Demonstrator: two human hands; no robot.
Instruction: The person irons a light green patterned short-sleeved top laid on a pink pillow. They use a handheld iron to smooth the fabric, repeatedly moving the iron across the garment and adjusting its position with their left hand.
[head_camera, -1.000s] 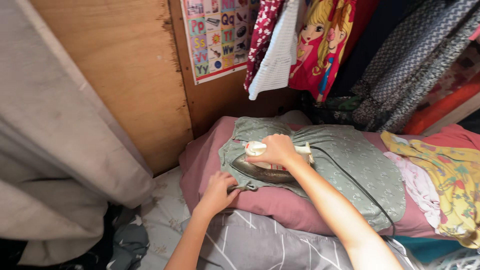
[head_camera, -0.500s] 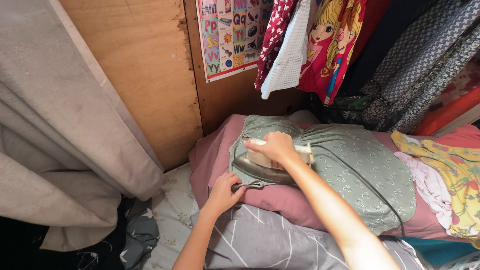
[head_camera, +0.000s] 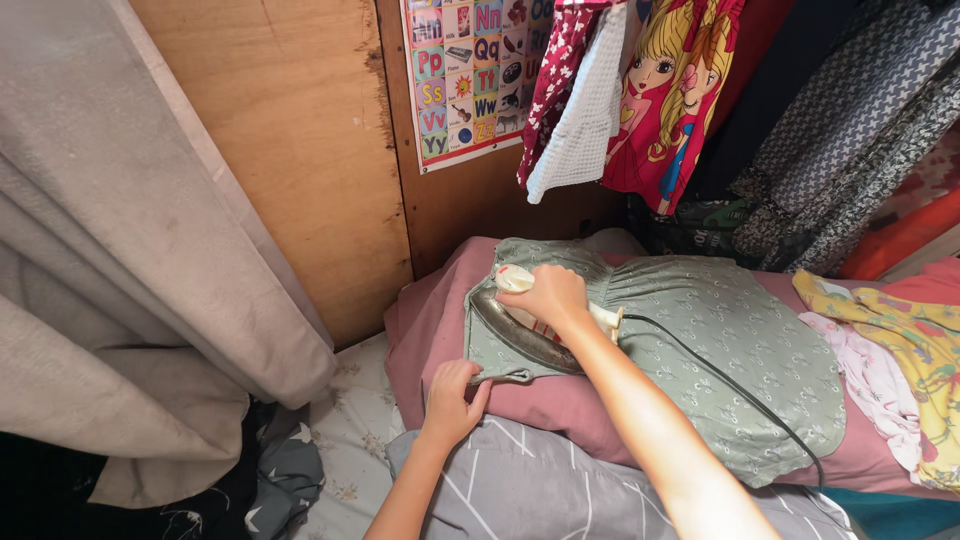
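The left hand (head_camera: 452, 400) presses flat on the near edge of a green dress (head_camera: 720, 340) spread over a pink pad (head_camera: 430, 330). Just right and farther away, the right hand (head_camera: 552, 295) is closed around an iron (head_camera: 525, 325) resting on the dress, its long axis slanting away leftward.

A small room in a home, used for sleeping and storing clothes; a bed (head_camera: 520, 480) with patterned sheets fills the floor; garments (head_camera: 800, 130) hang crowded against a bare plywood wall (head_camera: 290, 150); a child's alphabet poster (head_camera: 465, 75) is pinned up; a grey curtain (head_camera: 130, 270) drapes beside it.
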